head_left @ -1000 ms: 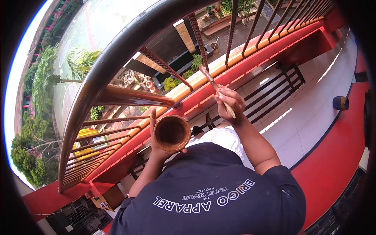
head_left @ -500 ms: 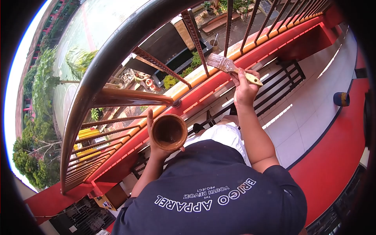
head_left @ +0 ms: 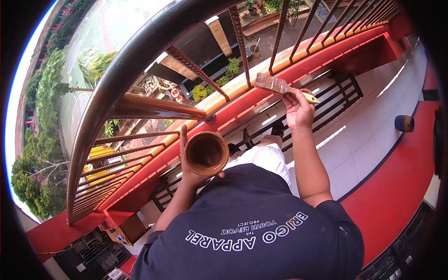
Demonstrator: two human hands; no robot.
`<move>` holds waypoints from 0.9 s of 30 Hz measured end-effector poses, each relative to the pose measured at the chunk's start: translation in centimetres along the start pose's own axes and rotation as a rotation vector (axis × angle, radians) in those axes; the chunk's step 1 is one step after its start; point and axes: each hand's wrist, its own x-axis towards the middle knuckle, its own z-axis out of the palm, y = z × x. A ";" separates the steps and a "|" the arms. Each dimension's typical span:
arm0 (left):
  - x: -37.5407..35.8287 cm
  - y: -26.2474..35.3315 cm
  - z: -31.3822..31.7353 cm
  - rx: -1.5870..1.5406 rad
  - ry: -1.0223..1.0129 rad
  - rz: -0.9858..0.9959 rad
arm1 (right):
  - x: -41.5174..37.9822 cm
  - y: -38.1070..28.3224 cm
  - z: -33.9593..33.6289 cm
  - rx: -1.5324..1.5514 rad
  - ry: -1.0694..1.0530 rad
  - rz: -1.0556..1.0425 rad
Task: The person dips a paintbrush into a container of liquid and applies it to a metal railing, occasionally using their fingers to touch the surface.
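Dark T-shirt, short sleeves, white lettering including "APPAREL"; white shorts.

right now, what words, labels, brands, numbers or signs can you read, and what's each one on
"ERIGO APPAREL": dark shirt, large letters
"THE": same shirt, small
"YOUTH REVOLT": same shirt
"PROJECT": same shirt
Pale square, lower left: too small to read
Brush and cup: no readable text
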 end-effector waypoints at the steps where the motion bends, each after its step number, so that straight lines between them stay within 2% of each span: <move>1: -0.2 -0.1 0.1 -0.020 0.004 -0.009 | 0.4 0.0 -1.2 0.002 0.011 0.036; 6: -0.3 -1.2 0.5 -0.077 -0.025 -0.037 | 3.3 0.2 -5.8 -0.088 0.033 0.160; 7: -0.3 -1.4 0.4 -0.047 -0.029 -0.030 | 3.5 -0.1 -6.1 -0.160 -0.018 0.145; 10: -0.8 -2.4 0.0 -0.041 0.007 -0.091 | 6.2 -0.5 -7.3 -0.586 -0.332 0.251; 13: -1.0 -2.7 -0.3 -0.005 0.046 -0.151 | 8.6 0.2 -6.9 -1.362 -0.587 0.241; 15: -1.1 -2.9 -0.1 0.002 0.070 -0.164 | 8.9 0.4 -5.4 -1.683 -0.691 0.323; 18: -1.2 -2.8 0.4 -0.045 0.094 -0.207 | 10.1 1.5 -5.7 -2.006 -0.819 0.277; 19: -1.2 -2.8 0.4 -0.041 0.093 -0.215 | 10.2 1.6 -5.8 -2.036 -0.838 0.234; 22: -1.1 -2.7 0.6 -0.040 0.098 -0.238 | 9.7 0.9 -4.1 -2.128 -0.860 0.330; 25: -0.7 -2.9 0.7 -0.043 0.099 -0.237 | 10.0 1.6 -5.5 -2.277 -0.975 0.130; 27: -0.5 -3.1 0.7 -0.017 0.084 -0.218 | 9.8 1.5 -5.5 -2.318 -0.970 0.166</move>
